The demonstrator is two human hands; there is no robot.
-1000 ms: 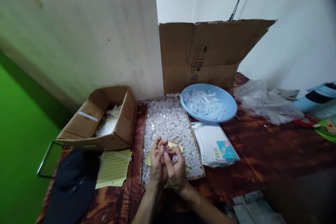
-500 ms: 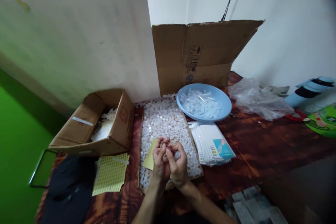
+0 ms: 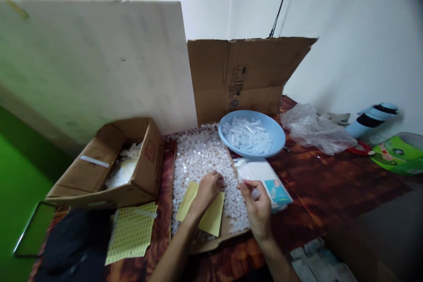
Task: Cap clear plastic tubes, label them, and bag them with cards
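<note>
My left hand reaches into the flat cardboard tray heaped with several small white pieces; its fingertips are down among them, and whether it grips one I cannot tell. Under its wrist lies a yellow backing sheet. My right hand hovers at the tray's right edge, pinching a small clear piece between thumb and fingers. It is over the stack of white packets.
A light-blue basin of clear tubes stands behind the packets. An open cardboard box sits at left, a yellow dotted sticker sheet and a black cap in front of it. Crumpled plastic, a blue bottle lie at right.
My hands were joined over the tray; now they have parted. The left went down into the white pieces, the right moved right with the clear piece. The camera tilted down and turned right.
</note>
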